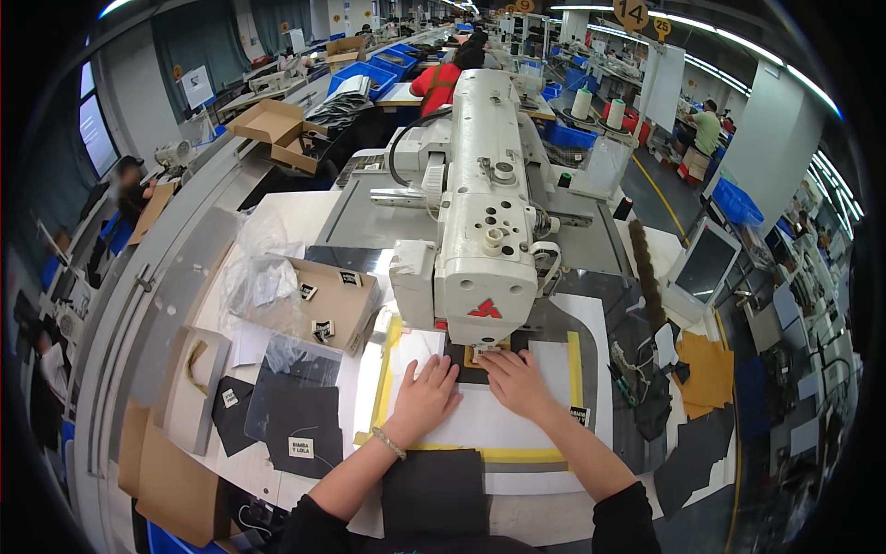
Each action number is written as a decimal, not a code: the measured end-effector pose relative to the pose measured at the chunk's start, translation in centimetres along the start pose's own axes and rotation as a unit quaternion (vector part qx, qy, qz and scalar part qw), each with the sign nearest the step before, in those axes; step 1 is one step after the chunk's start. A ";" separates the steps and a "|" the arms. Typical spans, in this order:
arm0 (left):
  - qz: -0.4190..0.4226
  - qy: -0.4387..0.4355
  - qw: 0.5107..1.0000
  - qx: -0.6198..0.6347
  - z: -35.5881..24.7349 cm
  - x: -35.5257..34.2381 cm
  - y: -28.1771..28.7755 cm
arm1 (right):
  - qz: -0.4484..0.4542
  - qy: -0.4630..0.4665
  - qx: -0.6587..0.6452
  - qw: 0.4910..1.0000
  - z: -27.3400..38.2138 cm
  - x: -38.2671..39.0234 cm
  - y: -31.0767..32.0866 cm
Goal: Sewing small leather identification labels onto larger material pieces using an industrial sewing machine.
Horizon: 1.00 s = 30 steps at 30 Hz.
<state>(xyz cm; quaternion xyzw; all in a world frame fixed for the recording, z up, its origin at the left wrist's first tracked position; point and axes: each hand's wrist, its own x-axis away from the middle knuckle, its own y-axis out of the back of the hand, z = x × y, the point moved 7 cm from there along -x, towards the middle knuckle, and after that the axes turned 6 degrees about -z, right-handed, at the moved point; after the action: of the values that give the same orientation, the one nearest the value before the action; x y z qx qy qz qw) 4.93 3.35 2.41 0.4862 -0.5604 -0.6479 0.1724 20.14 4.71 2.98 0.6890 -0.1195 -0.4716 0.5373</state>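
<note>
A large white industrial sewing machine (489, 268) stands in front of me, its head low over a white template sheet (461, 429) edged with yellow tape. Under the head lies a dark fabric piece (475, 376) with a small tan-yellow piece (472, 356) on it. My left hand (425, 397) rests flat on the template, fingertips at the dark fabric's left edge. On the other side, my right hand (519, 380) has its fingers stretched out, the tips by the tan piece close to the needle area. What lies directly beneath my fingertips is hidden.
A cardboard box (337, 300) with small black-and-white labels stands left, beside clear plastic (263, 291). Black fabric pieces lie at left (303, 429), and one (434, 494) lies before me. On the right are snips (624, 386), mustard fabric (704, 372) and a screen (703, 263).
</note>
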 end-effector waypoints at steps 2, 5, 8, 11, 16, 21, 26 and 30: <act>-0.008 -0.006 1.000 -0.009 -0.3 0.1 -0.1 | -0.002 -0.012 -0.031 0.999 -0.4 0.1 0.2; -0.016 -0.012 1.000 -0.021 -0.5 0.1 0.0 | 0.000 -0.011 -0.068 0.998 -0.6 -0.1 0.3; -0.018 -0.012 1.000 -0.015 -0.5 0.0 0.0 | 0.022 -0.022 -0.103 0.994 -1.0 -0.2 -0.1; -0.018 -0.013 1.000 -0.011 -0.5 -0.1 0.3 | 0.035 -0.018 -0.111 0.993 -1.3 -0.5 -0.4; -0.016 -0.015 1.000 -0.011 -0.4 -0.1 0.2 | 0.068 -0.015 -0.095 0.993 -1.6 -0.7 -0.7; -0.007 -0.009 1.000 0.000 -0.4 -0.3 0.4 | 0.063 -0.017 -0.105 0.992 -1.7 -0.6 0.1; 0.005 -0.011 1.000 -0.003 -0.3 -0.4 0.3 | 0.060 -0.009 -0.112 0.992 -2.1 -0.5 -0.3; 0.002 -0.015 1.000 -0.004 -0.4 -0.5 0.5 | 0.062 -0.008 -0.116 0.991 -2.3 -0.4 -0.6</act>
<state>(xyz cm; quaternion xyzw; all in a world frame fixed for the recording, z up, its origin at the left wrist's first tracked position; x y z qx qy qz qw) 5.36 3.39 3.09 0.4750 -0.5608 -0.6571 0.1675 21.54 6.66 2.58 0.6094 -0.1111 -0.4536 0.6407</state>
